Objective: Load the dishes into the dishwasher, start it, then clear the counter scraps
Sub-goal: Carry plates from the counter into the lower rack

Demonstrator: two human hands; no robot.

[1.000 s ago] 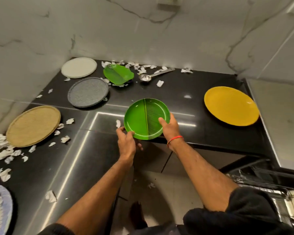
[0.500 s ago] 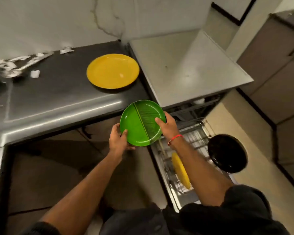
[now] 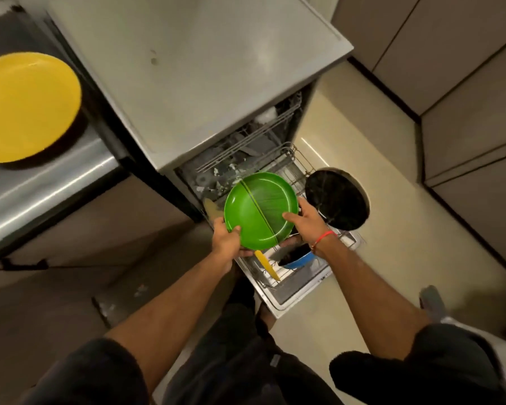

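Head view | both hands' fingers curled | gripping green plate

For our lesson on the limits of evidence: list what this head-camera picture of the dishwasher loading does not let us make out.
Head view only:
- Rack slots beneath the green plate: hidden by the plate and both hands, left hand, right hand.
- Blue bowl: partly covered by the right wrist.
- Yellow plate on the counter: cut off by the left edge.
- Dishwasher interior: dark, blurred.
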